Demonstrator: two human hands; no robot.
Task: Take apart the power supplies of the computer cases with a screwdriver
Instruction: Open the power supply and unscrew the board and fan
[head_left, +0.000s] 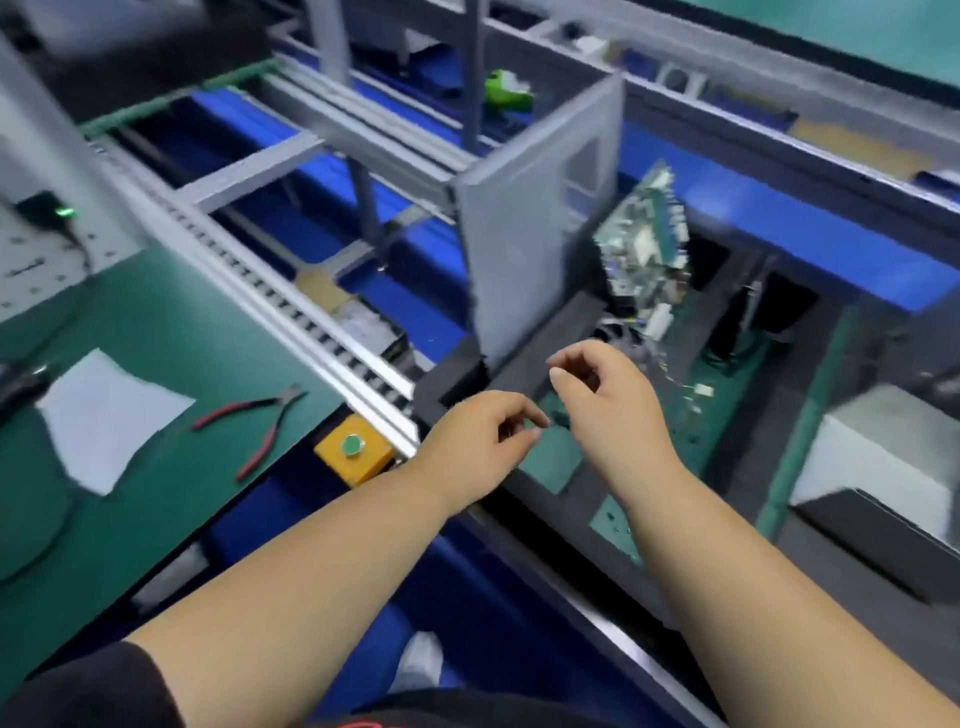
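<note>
While the computer case (540, 228) stands on edge at the far side of the green work mat (553, 457), its grey side panel upright and its long axis running up and away from you, a circuit board (644, 244) leans tilted just beside it on the right, with loose wires (670, 374) trailing below. No power supply can be identified with certainty; a metal box (366, 325) lying on the conveyor to the left of the case may be one. Your left hand (478, 441) and right hand (608, 395) hover near each other above the mat, fingers loosely curled and holding nothing visible. You appear to be between steps, reaching toward the case with no screwdriver in hand. The next move calls for fetching a driver; none is plainly visible, though motion blur hides detail. Farther out lie red-handled pliers (254, 426) and a white sheet (104, 421) on the left bench, and a yellow button box (353, 452) at the rail.
</note>
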